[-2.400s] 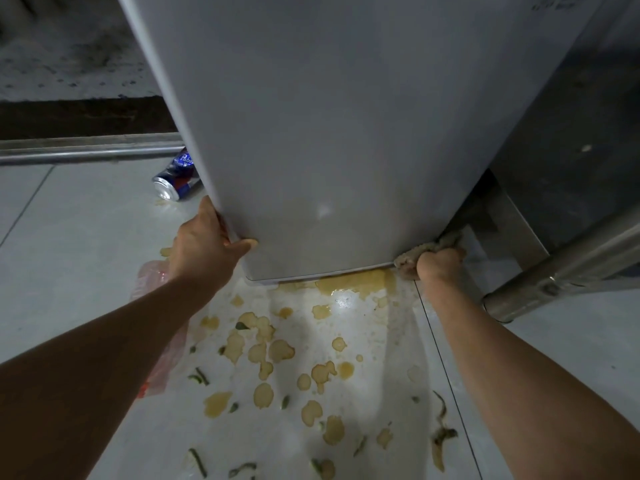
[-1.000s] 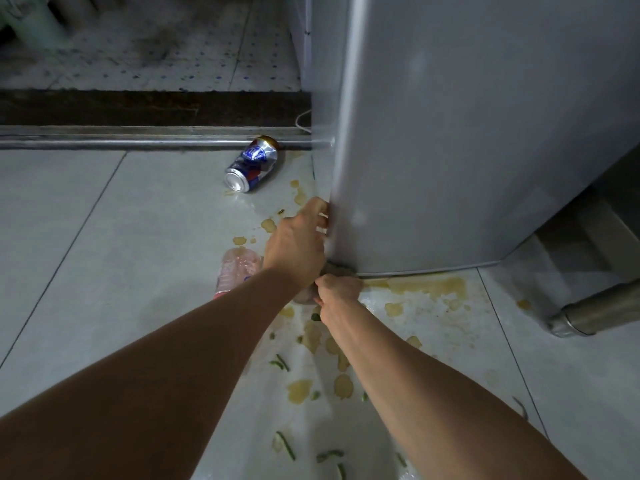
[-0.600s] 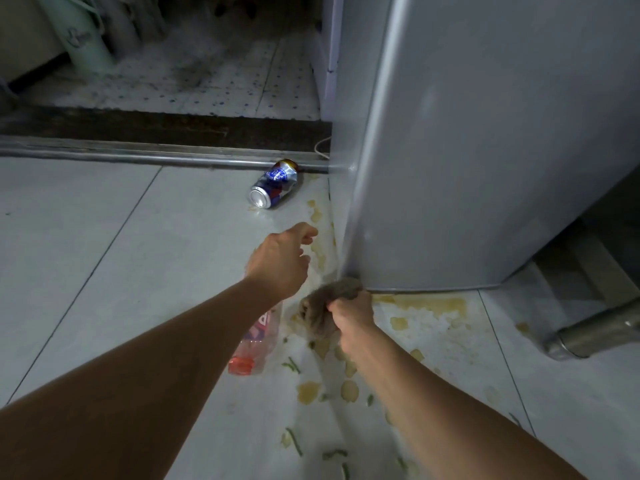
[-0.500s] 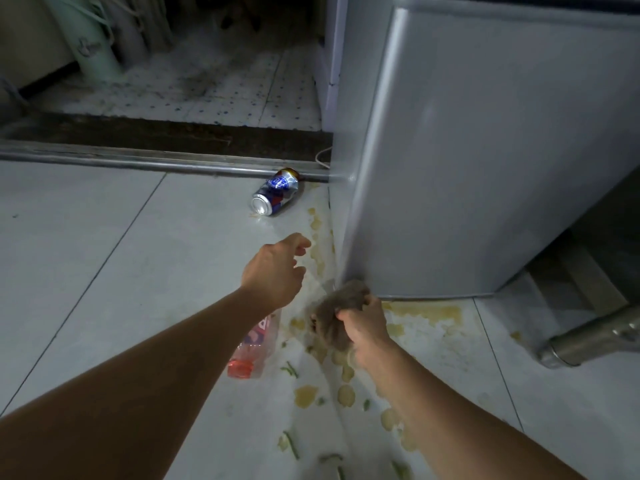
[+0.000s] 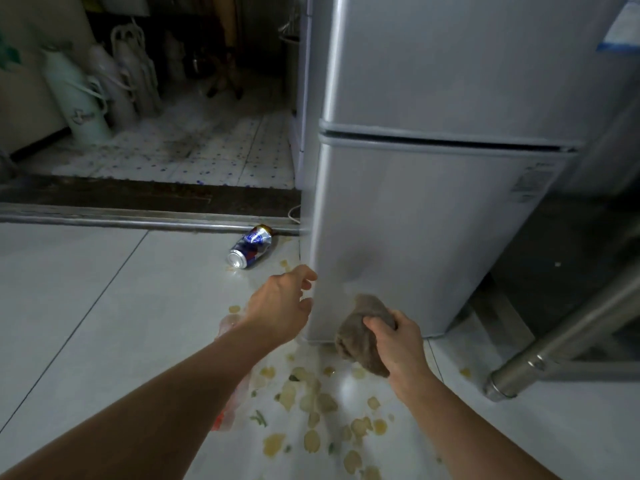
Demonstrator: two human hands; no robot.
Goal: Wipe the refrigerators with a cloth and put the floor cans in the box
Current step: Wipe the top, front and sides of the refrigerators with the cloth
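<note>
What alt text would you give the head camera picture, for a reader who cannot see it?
A person's right hand holds a brown cloth against the bottom of a silver refrigerator, while the left hand hovers open at its corner. A dented can lies on the stained white floor nearby.

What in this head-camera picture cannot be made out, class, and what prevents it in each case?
Head view:
- Plastic bottle: mostly hidden behind the left hand and forearm.
- Cloth: partly covered by the right hand gripping it.
- Refrigerator: top cut off by the frame edge; its sticker too blurred to read.
- Box: not in view.
- Can: label too small to read.
</note>
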